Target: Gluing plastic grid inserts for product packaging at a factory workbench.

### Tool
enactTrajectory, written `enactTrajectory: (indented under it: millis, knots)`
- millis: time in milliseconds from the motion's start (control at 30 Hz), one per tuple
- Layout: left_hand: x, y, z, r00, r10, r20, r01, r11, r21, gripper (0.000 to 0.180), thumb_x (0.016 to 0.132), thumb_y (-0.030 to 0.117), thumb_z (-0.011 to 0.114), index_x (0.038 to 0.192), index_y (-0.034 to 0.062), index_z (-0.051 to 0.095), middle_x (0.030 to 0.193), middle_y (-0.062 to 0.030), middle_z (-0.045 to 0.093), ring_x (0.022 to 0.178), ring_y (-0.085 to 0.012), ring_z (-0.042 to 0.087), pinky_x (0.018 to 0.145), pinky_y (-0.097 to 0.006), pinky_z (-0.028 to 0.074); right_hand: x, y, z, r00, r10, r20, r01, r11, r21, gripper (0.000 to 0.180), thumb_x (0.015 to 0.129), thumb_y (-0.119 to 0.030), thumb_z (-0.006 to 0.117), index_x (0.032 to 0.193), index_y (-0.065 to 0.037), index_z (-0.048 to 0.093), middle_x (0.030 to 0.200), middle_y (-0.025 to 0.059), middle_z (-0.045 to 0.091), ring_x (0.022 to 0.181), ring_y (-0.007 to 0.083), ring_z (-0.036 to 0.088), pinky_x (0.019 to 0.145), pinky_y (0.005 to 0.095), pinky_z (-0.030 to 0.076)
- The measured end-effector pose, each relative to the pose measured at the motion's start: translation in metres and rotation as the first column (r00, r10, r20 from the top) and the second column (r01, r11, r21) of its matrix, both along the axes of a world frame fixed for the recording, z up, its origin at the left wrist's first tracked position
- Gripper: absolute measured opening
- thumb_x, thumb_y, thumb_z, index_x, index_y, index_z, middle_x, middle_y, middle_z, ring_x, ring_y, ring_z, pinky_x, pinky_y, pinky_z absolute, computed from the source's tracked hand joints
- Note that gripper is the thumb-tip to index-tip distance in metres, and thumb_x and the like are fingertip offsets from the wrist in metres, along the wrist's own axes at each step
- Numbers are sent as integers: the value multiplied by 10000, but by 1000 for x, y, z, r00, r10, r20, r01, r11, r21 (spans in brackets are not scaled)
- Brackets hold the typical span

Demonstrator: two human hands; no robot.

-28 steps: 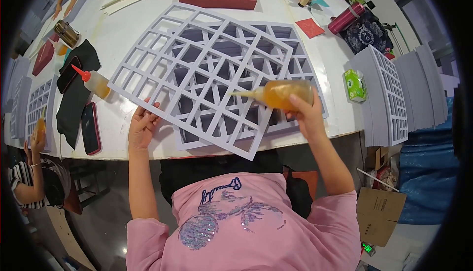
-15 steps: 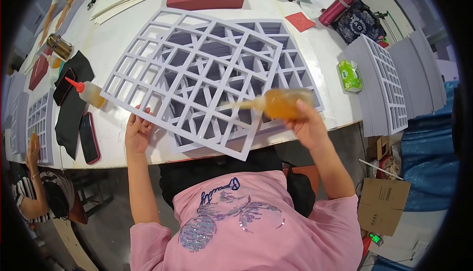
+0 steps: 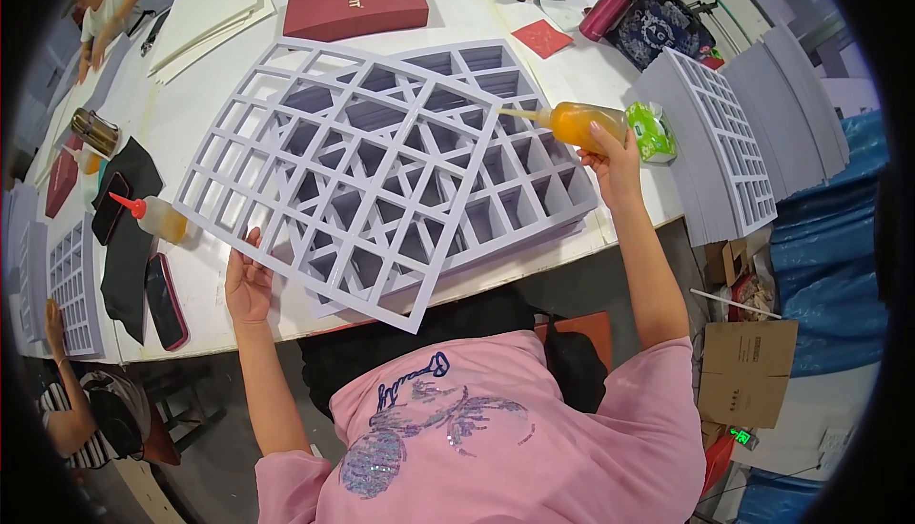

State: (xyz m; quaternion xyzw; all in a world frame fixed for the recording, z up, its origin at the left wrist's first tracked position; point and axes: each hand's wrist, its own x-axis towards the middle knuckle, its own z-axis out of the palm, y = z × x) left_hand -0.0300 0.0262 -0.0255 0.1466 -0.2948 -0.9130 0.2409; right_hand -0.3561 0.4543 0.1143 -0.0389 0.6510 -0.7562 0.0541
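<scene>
A thin pale-grey grid panel [image 3: 416, 318] lies tilted across a stack of similar grid panels [image 3: 522, 230]. Its near-left edge rests in my left hand [image 3: 250, 281], the fingers curled around that edge. My right hand [image 3: 615, 166] grips a squeeze bottle [image 3: 579, 125] of amber liquid, held nearly level. The bottle's thin nozzle points left, its tip close to the panel's far-right corner; whether it touches cannot be made out. Another squeeze bottle [image 3: 164, 221], red-tipped with amber liquid inside, lies left of the panel.
Phones [image 3: 166, 302] and a black cloth [image 3: 124, 276] lie at left. Behind the panels is a dark red box [image 3: 355, 4]. To the right stand a green tissue pack [image 3: 651, 133], a pink flask [image 3: 612, 5] and tall grid-panel stacks [image 3: 710, 152]. Other people work at left.
My right hand has carried the bottle away from me, from over the grid's near-right side to its far-right corner. My left hand keeps its hold on the panel; the view has shifted.
</scene>
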Motion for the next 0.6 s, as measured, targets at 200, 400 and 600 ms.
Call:
enactTrajectory:
  millis: [200,400,600]
  knots:
    - [2,-1,3,987,-128,-99,128,992,-5,385,949,190,452,1288,11,417,1170,-101,581,944,-145,605,831,-289,494,61,6,5,980,163,115,-163,987,-8,401,772,-128,673,1060,-4,423,874,131,579,600,170,580,479,240,446]
    - [4,-4,-4,994,-99,-33,96,991,-90,397,902,110,528,1279,30,434,1193,-112,561,990,-182,595,831,-302,485,139,3,7,937,256,239,-255,966,-36,427,769,-92,662,1106,-28,409,907,110,579,644,178,593,487,253,457]
    - [2,-1,-1,993,-115,5,115,986,-124,380,853,84,601,1210,35,481,1054,-118,599,970,-213,588,838,-331,477,183,5,0,873,386,299,-383,921,-72,506,747,-74,680,1157,-38,385,952,91,555,723,147,587,524,245,484]
